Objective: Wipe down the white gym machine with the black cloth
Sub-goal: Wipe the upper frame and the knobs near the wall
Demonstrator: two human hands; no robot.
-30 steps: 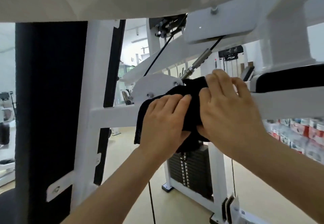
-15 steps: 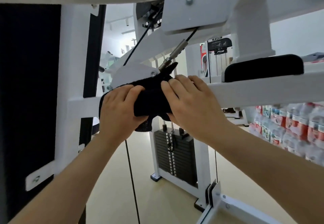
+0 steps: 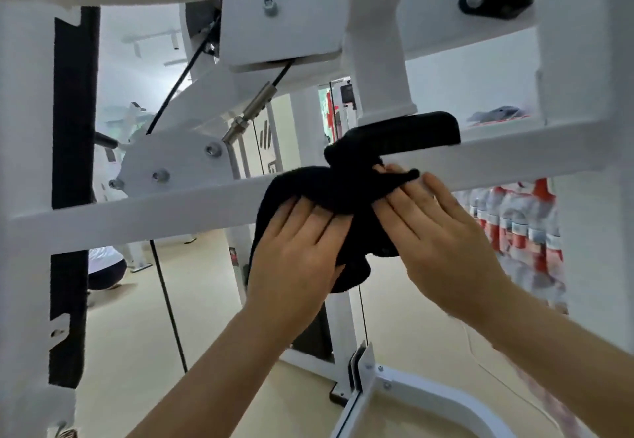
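Black cloth [image 3: 329, 194]: bunched, draped over the front face of the white gym machine's crossbar [image 3: 137, 211], about midway along it and just under the black pad [image 3: 411, 132]. A twisted tail of the cloth touches the pad's left end. The cloth's long axis follows the crossbar, low at the left and rising to the right. A loose lobe hangs below the bar's underside.

Hands: the left hand [image 3: 295, 249] lies flat on the lower left part of the cloth, fingers straight and together, pressing it to the bar. The right hand [image 3: 435, 235] lies on the right end, fingers nearly straight and pointing up-left. A fold rides over one fingertip. Neither hand appears clenched round the cloth. Both thumbs are hidden, so a pinch underneath cannot be ruled out.

Step in hand, as I judge it: wiping the crossbar's front face. The stretch to the right under the pad looks next. That calls for sliding both palms along the bar's line with steady pressure, gathering the hanging lobe so it does not drag.

Further out: bolted pivot plate [image 3: 175, 163] and cable [image 3: 168, 300] to the left. Packs of bottles [image 3: 514, 225] behind at the right.
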